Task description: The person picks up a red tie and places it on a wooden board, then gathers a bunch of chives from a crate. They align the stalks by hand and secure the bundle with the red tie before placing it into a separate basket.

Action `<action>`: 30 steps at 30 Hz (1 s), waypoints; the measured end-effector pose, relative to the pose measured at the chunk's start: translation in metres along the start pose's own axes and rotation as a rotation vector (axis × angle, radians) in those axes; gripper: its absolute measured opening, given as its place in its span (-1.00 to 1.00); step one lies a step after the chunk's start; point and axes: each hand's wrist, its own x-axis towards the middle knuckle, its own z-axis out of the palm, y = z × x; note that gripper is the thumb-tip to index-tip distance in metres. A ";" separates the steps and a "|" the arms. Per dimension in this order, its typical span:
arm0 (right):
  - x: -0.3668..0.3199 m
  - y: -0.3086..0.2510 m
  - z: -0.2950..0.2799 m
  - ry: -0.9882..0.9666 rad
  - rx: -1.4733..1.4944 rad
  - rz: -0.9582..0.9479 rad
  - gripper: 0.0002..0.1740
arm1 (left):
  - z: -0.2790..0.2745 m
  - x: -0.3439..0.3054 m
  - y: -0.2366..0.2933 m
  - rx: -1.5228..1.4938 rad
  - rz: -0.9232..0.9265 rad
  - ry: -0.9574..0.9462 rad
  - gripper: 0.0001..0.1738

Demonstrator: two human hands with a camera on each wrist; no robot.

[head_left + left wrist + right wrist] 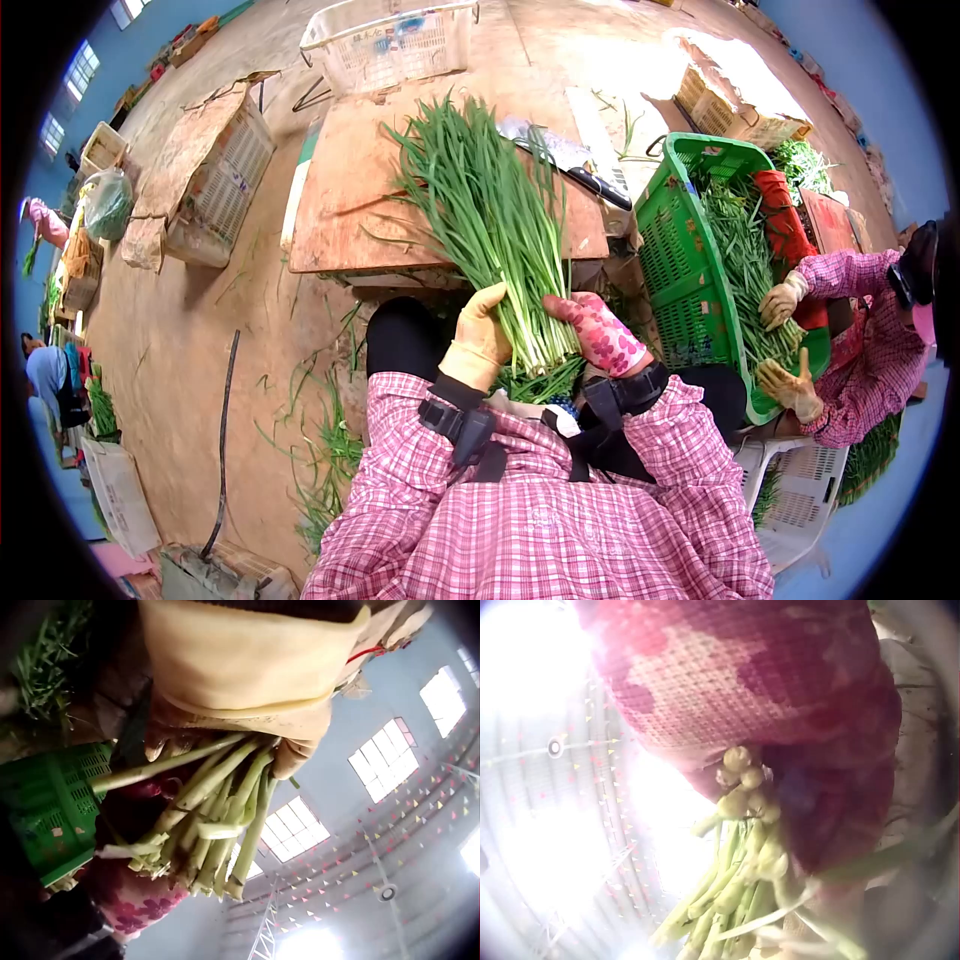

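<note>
A large bunch of long green stalks point(480, 200) lies with its leafy tops over a wooden board point(350, 230) and its pale ends toward the body. The left hand point(478, 340), in a cream glove, grips the bunch from the left; in the left wrist view its thumb and fingers wrap the stalks point(217, 802). The right hand point(600, 332), in a pink flowered glove, holds the right side near the cut ends; in the right wrist view pale ends point(742, 787) stick out beneath the glove point(742, 690). A knife point(585, 180) lies on the board's right.
A green basket point(690, 290) of greens stands at the right, where another person's gloved hands point(790, 390) reach in. A white crate point(390, 45) stands beyond the board, and a covered crate point(215, 180) to its left. Loose leaves point(330, 460) litter the floor.
</note>
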 end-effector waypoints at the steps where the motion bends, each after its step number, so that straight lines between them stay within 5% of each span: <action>1: 0.001 0.003 0.000 -0.048 0.073 0.017 -0.54 | -0.001 0.000 -0.002 0.001 0.003 -0.052 -0.44; 3: 0.000 0.003 0.002 -0.097 0.091 0.020 -0.54 | 0.014 -0.002 -0.008 -0.050 -0.146 -0.201 -0.23; 5: -0.003 -0.001 0.007 -0.096 -0.018 -0.007 -0.54 | 0.017 -0.002 -0.011 -0.021 -0.082 -0.266 -0.14; 8: -0.009 -0.015 -0.002 0.249 -0.894 -0.071 -0.56 | -0.005 0.003 -0.008 -0.089 -0.119 -0.283 -0.21; 9: -0.015 -0.024 0.007 0.458 -0.816 -0.149 -0.67 | -0.005 0.002 -0.009 -0.128 -0.134 -0.273 -0.23; 12: -0.005 -0.039 0.005 0.590 -0.973 -0.593 -0.73 | 0.010 -0.004 -0.010 -0.203 -0.156 -0.220 -0.29; 15: 0.021 -0.056 0.024 0.505 -0.919 -0.474 -0.68 | -0.003 -0.003 -0.009 -0.239 -0.168 -0.288 -0.33; 17: 0.042 -0.049 0.014 0.367 -1.210 -0.342 -0.61 | -0.010 -0.003 -0.008 -0.278 -0.162 -0.271 -0.34; 23: 0.029 -0.060 -0.005 0.299 -0.388 -0.150 -0.72 | 0.008 -0.009 -0.005 -0.248 -0.166 -0.294 -0.18; 28: 0.035 -0.059 0.018 0.292 -1.183 -0.145 -0.64 | -0.012 -0.002 -0.007 -0.275 -0.150 -0.240 -0.35; 30: 0.034 -0.060 0.008 0.236 -0.832 -0.155 -0.67 | -0.017 -0.002 -0.007 -0.305 -0.176 -0.276 -0.29</action>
